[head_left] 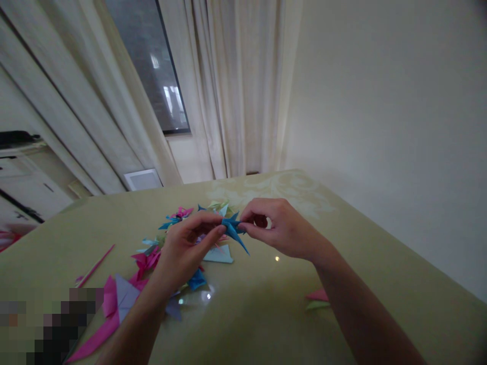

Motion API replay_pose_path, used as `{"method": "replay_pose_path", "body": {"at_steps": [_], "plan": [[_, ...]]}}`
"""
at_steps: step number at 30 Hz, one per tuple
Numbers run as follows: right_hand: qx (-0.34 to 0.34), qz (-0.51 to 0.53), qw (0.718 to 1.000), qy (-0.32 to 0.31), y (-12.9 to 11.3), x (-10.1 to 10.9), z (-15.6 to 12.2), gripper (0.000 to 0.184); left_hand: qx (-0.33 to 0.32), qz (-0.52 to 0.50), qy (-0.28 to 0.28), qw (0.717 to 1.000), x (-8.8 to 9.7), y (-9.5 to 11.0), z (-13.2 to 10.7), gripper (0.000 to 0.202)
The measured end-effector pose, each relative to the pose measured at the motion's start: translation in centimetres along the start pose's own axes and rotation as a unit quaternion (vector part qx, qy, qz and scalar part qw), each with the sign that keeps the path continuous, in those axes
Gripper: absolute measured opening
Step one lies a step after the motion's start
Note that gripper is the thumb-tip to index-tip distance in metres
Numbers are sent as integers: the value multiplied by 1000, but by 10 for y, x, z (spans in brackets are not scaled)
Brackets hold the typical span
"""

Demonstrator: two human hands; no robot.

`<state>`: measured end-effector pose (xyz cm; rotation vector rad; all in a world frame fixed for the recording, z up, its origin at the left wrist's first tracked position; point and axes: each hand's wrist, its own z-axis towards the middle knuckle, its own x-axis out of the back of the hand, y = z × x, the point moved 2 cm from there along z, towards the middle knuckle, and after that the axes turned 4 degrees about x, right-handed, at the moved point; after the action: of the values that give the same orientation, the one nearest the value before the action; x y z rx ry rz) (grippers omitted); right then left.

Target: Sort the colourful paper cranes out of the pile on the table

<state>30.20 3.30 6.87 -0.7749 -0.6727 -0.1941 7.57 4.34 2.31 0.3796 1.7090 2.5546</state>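
A small blue folded-paper figure (pixel 234 230) with pointed tips is held above the table between my two hands. My left hand (pixel 194 238) pinches its left side between thumb and fingers. On the other side, my right hand (pixel 272 223) grips a point of the paper with thumb and forefinger. One long blue tip hangs down and to the right. Behind and below the left hand lies a light blue folded paper (pixel 218 254), partly covered. A darker blue folded piece (pixel 197 280) rests near my left wrist.
Several pink, purple and green paper pieces lie left of and behind my left hand, among them a pink folded paper (pixel 146 261). A pink stick-like item (pixel 97 264) lies farther left. Pink and green paper (pixel 317 299) sits beside my right forearm. The table (pixel 258 314) meets a wall at right.
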Motion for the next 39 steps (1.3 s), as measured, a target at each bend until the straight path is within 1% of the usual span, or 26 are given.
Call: {"method": "replay_pose_path", "body": {"at_steps": [4, 8, 10, 11, 13, 14, 15, 17, 18, 20, 21, 23, 25, 28, 31, 34, 36, 39], "plan": [[-11, -11, 1000, 21, 2, 1, 0, 3, 27, -49, 21, 998, 0, 2, 1, 22], [-11, 3, 999, 46, 5, 2, 1, 5, 45, -52, -3, 998, -1, -4, 2, 24], [-24, 12, 997, 74, 10, 4, 1, 7, 43, -20, -22, 999, 0, -13, 5, 25], [-35, 10, 995, 90, 14, 6, 1, 7, 42, 12, -36, 998, 1, -20, 7, 25], [-66, -20, 990, 124, 27, 14, 1, 8, 48, 124, -83, 988, 1, -37, 11, 25], [-86, -51, 985, 142, 35, 20, 0, 7, 55, 196, -114, 972, 1, -46, 13, 24], [-110, -93, 977, 157, 44, 26, -1, 5, 62, 269, -145, 950, 1, -55, 13, 23], [-169, -187, 953, 170, 64, 41, -6, 3, 80, 391, -199, 895, 0, -71, 11, 24], [-205, -233, 936, 167, 74, 48, -8, 3, 86, 433, -219, 870, 0, -78, 10, 30], [-296, -316, 890, 144, 93, 59, -16, 5, 95, 488, -251, 831, 1, -88, 6, 48], [-341, -346, 864, 132, 102, 64, -20, 8, 98, 508, -261, 815, 1, -92, 4, 54], [-409, -386, 819, 118, 117, 70, -28, 15, 98, 532, -271, 796, 2, -97, 3, 59], [-443, -400, 794, 115, 129, 73, -36, 21, 88, 534, -269, 797, 2, -100, 3, 56], [-478, -400, 775, 105, 146, 72, -45, 25, 62, 524, -260, 809, 0, -100, 3, 41], [-506, -393, 763, 87, 161, 68, -51, 26, 56, 523, -241, 816, -2, -98, 3, 24], [-520, -386, 758, 70, 171, 63, -55, 26, 51, 518, -224, 824, -2, -95, 5, 21], [-526, -384, 757, 62, 176, 61, -57, 27, 29, 494, -200, 845, -1, -91, 8, 21], [-531, -380, 756, 51, 180, 59, -59, 28, -28, 418, -118, 900, 4, -78, 15, 22]]}}
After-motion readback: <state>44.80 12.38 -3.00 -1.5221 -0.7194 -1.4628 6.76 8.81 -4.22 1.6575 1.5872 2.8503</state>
